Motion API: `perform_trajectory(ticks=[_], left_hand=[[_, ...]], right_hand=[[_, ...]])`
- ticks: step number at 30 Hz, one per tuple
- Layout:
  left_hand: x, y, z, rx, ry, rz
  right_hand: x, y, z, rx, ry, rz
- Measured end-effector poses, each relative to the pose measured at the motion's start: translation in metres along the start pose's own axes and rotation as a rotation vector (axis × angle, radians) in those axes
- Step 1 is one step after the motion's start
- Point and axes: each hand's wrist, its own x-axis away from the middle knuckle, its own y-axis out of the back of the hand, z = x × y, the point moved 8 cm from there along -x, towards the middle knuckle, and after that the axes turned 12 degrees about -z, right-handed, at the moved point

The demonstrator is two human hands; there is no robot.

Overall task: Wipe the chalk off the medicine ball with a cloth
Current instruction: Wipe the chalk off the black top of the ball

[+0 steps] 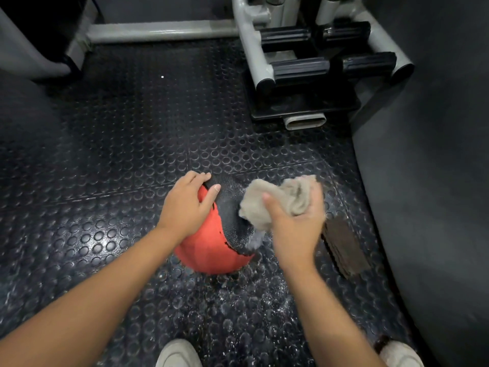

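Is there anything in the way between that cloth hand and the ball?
Nothing visible. The right hand holds the bunched cloth against the ball on its black panel. The left hand rests on the ball's far left side, clear of the cloth. A brown block lies on the floor to the right.

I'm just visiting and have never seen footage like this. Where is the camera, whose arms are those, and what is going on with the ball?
There is no machine here. A person wears a wide-angle camera on the head, so this one picture looks down along their own arms to the floor. The left hand rests on top of a red and black medicine ball, steadying it. The right hand grips a bunched beige cloth pressed against the ball's black panel, which shows pale chalk. The ball sits on a dark studded rubber floor, with white specks scattered in front of it. A brown block lies to the right; I cannot tell what it is. Grey gym equipment stands behind, and the person's light shoes show at the bottom.
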Motion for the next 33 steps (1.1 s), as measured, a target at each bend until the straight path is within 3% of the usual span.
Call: perform_trajectory(ticks=[8,14,22,25,30,33], left_hand=[[0.003,0.003,0.005,0.057,0.024,-0.028],[0.005,0.005,0.002,0.099,0.032,-0.058],[0.01,0.007,0.009,0.214,0.075,-0.072],[0.013,0.003,0.014,0.239,0.094,-0.055],[0.016,0.003,0.013,0.187,0.087,-0.03],[0.02,0.002,0.014,0.184,0.077,-0.004]], right_hand=[[0.048,-0.03,-0.028,0.441,0.164,0.196],[0.028,-0.049,-0.025,0.684,0.101,0.26],[0.027,-0.06,-0.019,0.607,0.439,0.535],[0.001,-0.07,-0.017,0.623,0.457,0.551],[-0.057,-0.095,-0.038,0.66,0.252,0.573],[-0.041,-0.098,-0.028,0.623,0.367,0.73]])
